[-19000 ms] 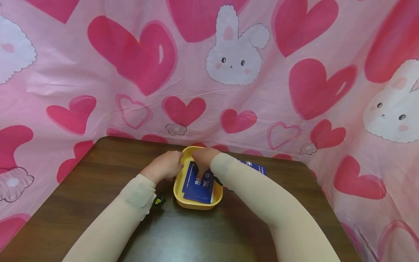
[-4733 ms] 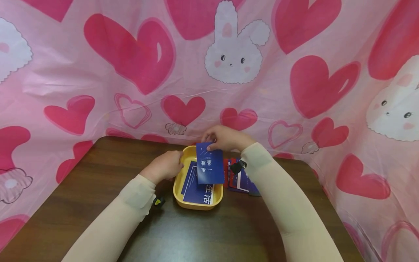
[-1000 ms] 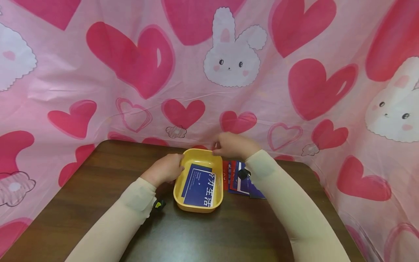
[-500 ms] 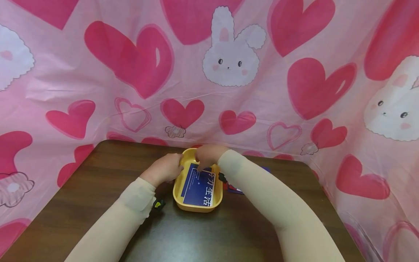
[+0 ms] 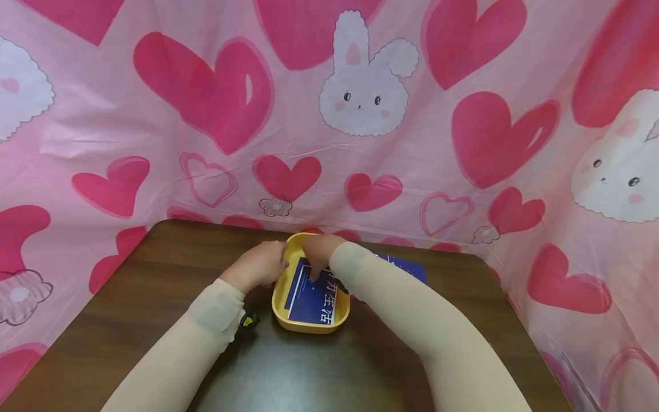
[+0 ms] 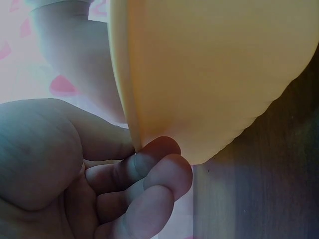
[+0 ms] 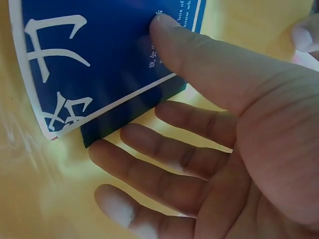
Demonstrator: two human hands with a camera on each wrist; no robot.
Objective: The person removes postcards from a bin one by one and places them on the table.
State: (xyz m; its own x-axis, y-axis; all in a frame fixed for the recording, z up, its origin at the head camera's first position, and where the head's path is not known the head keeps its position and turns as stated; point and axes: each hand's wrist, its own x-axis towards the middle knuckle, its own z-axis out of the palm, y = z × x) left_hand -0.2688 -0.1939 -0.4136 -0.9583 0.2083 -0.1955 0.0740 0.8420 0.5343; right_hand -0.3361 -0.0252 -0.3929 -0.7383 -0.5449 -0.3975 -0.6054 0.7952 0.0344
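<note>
A yellow plastic tray [image 5: 280,313] stands on the brown table. My left hand [image 5: 259,264] pinches its left rim; in the left wrist view, the thumb and curled fingers [image 6: 164,172] meet across the tray's edge. Inside lie blue cards; the top card [image 5: 309,300] has a white border and large white characters. A second, darker blue card [image 7: 132,117] shows from beneath it. My right hand [image 5: 320,252] reaches into the tray. Its thumb [image 7: 172,45] touches the top card's face, while the other fingers extend loosely beside the card's edge, in plain sight.
To the right of the tray, more blue cards [image 5: 407,266] lie on the table [image 5: 216,240], partly covered by the right sleeve [image 5: 391,297]. A pink curtain [image 5: 298,137] with hearts and rabbits hangs behind. A small black object [image 5: 250,321] is at the left wrist.
A blue card held in the right hand earlier is gone from it. That hand has since come from beyond the tray's right rim down onto the top card. The left hand stays on the rim.
</note>
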